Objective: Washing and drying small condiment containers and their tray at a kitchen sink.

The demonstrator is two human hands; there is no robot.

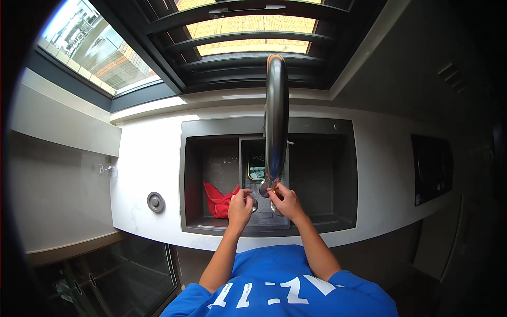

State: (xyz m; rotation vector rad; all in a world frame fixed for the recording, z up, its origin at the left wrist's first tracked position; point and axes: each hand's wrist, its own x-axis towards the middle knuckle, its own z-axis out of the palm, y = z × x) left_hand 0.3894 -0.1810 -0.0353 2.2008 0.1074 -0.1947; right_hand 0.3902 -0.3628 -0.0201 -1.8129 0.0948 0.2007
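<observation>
A tall curved metal faucet (277, 111) rises over a dark grey double-basin sink (269, 126). Just below the spout's end is my right hand (287, 203), its thumb and fingers pinched around a small gold-coloured part (278, 195). My left hand (240, 207) hovers over the middle strip of the sink with curled fingers, close to a round shiny metal piece (254, 205); its grip on anything is hidden. A red cloth (219, 202) lies crumpled in the left basin (222, 162), partly behind that hand. Another shiny round piece (276, 209) shows beneath my right hand.
Between the basins sits a small compartment with a yellow-rimmed container (256, 172) inside. A grey round stopper (155, 202) lies on the white countertop (148, 158). A dark cooktop (432, 169) is at the right. Behind the faucet is a barred window (253, 37).
</observation>
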